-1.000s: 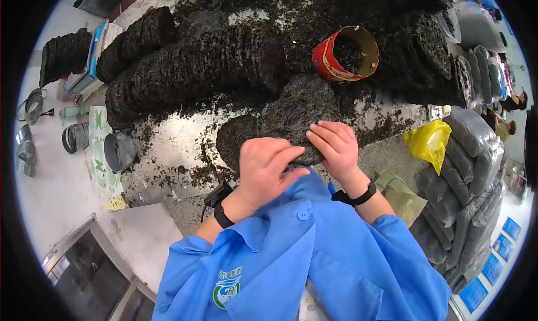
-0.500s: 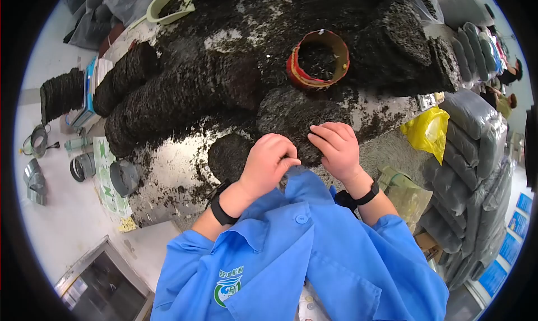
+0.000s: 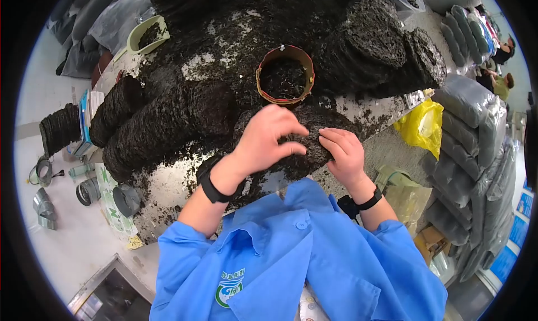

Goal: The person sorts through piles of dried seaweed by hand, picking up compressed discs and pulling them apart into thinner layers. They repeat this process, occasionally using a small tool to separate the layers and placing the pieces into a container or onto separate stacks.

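Observation:
A dark, rough round cake of what looks like dried seaweed point(image 3: 305, 119) lies in front of me at the table's near edge. Over its left part my left hand point(image 3: 269, 139) is raised, thumb and fingers apart, with nothing visible between them. My right hand point(image 3: 344, 153) rests its stretched fingers on the cake's right side; its thumb is partly hidden. Just beyond stands a round red-rimmed tub point(image 3: 286, 99) with dark scraps inside. Both wrists wear black bands.
Long stacked rolls of similar cakes point(image 3: 151, 133) lie to the left, and larger stacks point(image 3: 375, 32) at the back right. A pale green scoop point(image 3: 133, 40) sits at the back left. A yellow plastic bag point(image 3: 421, 125) hangs at the right edge, beside piled filled bags point(image 3: 465, 147).
My left hand has risen, and its pinched thumb and fingers have parted. My right hand stays near the cake's right side. The view has shifted, so the tub appears lower and further left.

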`<state>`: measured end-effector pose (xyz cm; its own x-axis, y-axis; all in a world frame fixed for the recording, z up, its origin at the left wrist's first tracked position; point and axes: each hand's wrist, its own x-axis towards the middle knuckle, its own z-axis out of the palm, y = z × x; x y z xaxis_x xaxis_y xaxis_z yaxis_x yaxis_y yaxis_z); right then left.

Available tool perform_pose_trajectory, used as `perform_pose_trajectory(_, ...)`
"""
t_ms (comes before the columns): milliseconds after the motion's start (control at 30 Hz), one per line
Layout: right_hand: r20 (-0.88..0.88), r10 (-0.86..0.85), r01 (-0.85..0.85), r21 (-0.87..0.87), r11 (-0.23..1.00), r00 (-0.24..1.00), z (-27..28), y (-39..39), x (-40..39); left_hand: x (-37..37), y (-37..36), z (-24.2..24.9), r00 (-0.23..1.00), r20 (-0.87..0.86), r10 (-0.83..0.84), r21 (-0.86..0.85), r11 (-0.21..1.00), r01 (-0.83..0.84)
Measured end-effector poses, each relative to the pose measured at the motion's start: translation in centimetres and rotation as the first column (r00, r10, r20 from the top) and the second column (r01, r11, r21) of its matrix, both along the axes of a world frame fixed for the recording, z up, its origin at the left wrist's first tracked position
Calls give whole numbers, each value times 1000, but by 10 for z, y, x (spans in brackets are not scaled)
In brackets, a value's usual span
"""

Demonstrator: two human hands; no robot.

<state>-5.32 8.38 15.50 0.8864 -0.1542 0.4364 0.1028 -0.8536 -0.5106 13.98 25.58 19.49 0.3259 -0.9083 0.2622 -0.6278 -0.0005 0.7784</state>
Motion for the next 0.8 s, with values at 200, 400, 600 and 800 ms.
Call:
perform_pose_trajectory(200,34,61,-62,27,998,998,-4,-14,8,-9,1,-13,998,14,-66,48,997,65)
perform_pose_trajectory(400,21,135,-135,-3,991,991,-4,-24,11,3,-10,-25,950,-214,-229,167,949,267)
perform_pose_trajectory(600,-279,-25,145,421,895,960,-18,-27,0,27,-46,-59,385,-911,144,58,973,-225)
perform_pose_trajectory(800,-442,4,442,897,-20,897,-42,-25,-7,85,-70,-61,807,-27,590,160,799,-579)
